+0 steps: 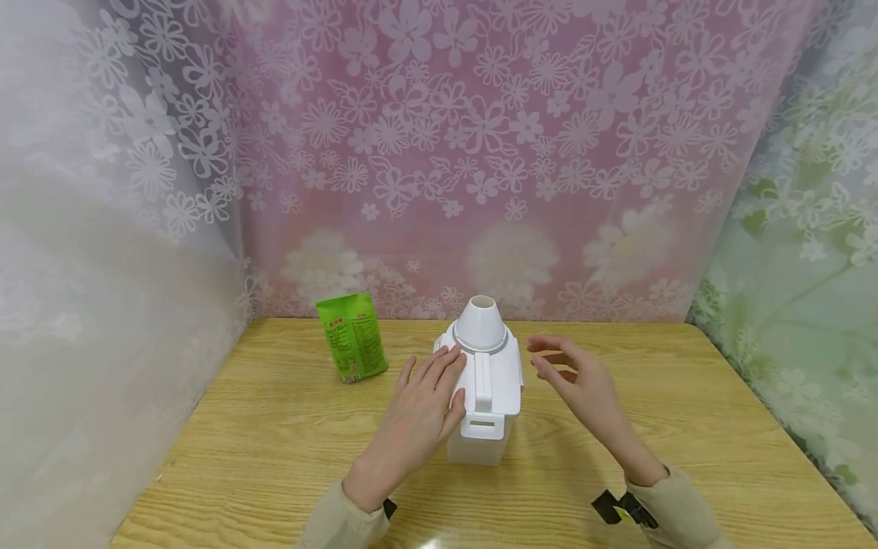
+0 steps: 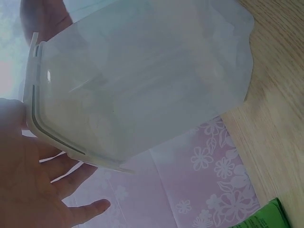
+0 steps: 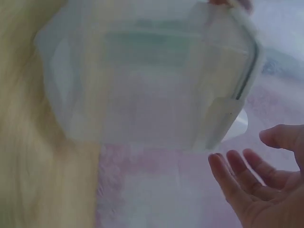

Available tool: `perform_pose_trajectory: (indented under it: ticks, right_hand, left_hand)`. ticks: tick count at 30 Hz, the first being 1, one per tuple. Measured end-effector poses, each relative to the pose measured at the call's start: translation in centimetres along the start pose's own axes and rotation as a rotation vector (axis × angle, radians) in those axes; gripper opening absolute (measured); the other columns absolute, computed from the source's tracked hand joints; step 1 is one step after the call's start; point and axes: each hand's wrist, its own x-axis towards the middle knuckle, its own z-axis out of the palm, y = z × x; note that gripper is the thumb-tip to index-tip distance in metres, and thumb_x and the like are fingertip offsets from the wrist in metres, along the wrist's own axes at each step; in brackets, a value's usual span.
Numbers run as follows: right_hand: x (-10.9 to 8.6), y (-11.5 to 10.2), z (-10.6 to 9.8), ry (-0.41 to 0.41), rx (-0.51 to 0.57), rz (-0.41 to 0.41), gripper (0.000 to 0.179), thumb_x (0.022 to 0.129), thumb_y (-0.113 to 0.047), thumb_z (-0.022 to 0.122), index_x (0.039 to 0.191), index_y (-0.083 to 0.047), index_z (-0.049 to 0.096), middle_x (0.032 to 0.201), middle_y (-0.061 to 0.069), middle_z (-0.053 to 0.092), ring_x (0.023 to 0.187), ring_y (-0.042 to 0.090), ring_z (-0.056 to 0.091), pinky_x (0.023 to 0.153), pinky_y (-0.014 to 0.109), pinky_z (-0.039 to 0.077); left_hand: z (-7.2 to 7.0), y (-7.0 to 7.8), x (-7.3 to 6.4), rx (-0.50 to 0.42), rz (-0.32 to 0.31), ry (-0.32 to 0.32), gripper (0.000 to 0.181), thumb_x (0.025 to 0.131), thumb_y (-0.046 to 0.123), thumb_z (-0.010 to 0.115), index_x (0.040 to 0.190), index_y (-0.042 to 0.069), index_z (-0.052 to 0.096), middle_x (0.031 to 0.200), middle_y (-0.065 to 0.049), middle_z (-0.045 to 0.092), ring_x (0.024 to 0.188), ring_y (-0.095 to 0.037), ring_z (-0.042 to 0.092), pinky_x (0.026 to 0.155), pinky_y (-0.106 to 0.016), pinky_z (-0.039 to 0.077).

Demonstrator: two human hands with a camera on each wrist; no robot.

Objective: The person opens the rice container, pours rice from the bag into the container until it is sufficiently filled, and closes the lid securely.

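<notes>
A translucent storage container [image 1: 475, 450] with a white lid [image 1: 506, 381] stands upright on the table. A white cone-shaped piece [image 1: 480, 328] sits on the lid's far part, its narrow end up, and a clip [image 1: 482, 425] is at the near side. My left hand [image 1: 425, 404] rests on the lid's left side with fingers extended; the left wrist view shows its fingers [image 2: 71, 175] along the lid's edge. To the container's right, my right hand [image 1: 583, 385] hovers apart from it, fingers loosely bent and holding nothing. The container [image 3: 147, 95] looks see-through in the right wrist view.
A green printed bag [image 1: 353, 337] stands on the wooden table [image 1: 261, 450] to the left of the container. Flowered curtains [image 1: 425, 152] hang behind the table and at both sides. The table's back edge runs just behind the bag and container.
</notes>
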Motion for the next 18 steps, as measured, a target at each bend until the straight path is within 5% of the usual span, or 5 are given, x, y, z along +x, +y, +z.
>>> perform_pose_trajectory:
  ticks: [4, 10, 18]
  right_hand:
    - [0.1, 0.1, -0.5, -0.121, 0.235, 0.151, 0.035, 0.103, -0.011, 0.059, 0.135, 0.003, 0.057, 0.125, 0.026, 0.061, 0.100, 0.019, 0.069, 0.082, 0.033, 0.061]
    - [0.3, 0.5, -0.5, -0.214, 0.399, 0.314, 0.047, 0.105, -0.018, 0.057, 0.143, 0.008, 0.046, 0.133, 0.029, 0.052, 0.102, 0.019, 0.069, 0.088, 0.033, 0.059]
    - [0.9, 1.3, -0.3, -0.330, 0.638, 0.532, 0.059, 0.108, -0.024, 0.052, 0.149, 0.014, 0.033, 0.140, 0.014, 0.052, 0.108, 0.017, 0.065, 0.096, 0.031, 0.055]
  left_hand:
    - [0.1, 0.0, 0.0, -0.002, 0.002, 0.006, 0.045, 0.106, 0.027, 0.045, 0.146, 0.007, 0.053, 0.151, -0.008, 0.051, 0.141, -0.025, 0.046, 0.114, -0.059, 0.035]
    - [0.1, 0.0, -0.1, -0.011, 0.001, 0.014, 0.045, 0.105, 0.027, 0.046, 0.145, 0.007, 0.053, 0.150, -0.008, 0.052, 0.141, -0.026, 0.046, 0.114, -0.059, 0.035]
    - [0.1, -0.1, -0.1, -0.018, 0.000, 0.010, 0.045, 0.106, 0.027, 0.045, 0.146, 0.007, 0.053, 0.151, -0.008, 0.051, 0.141, -0.025, 0.045, 0.114, -0.059, 0.035]
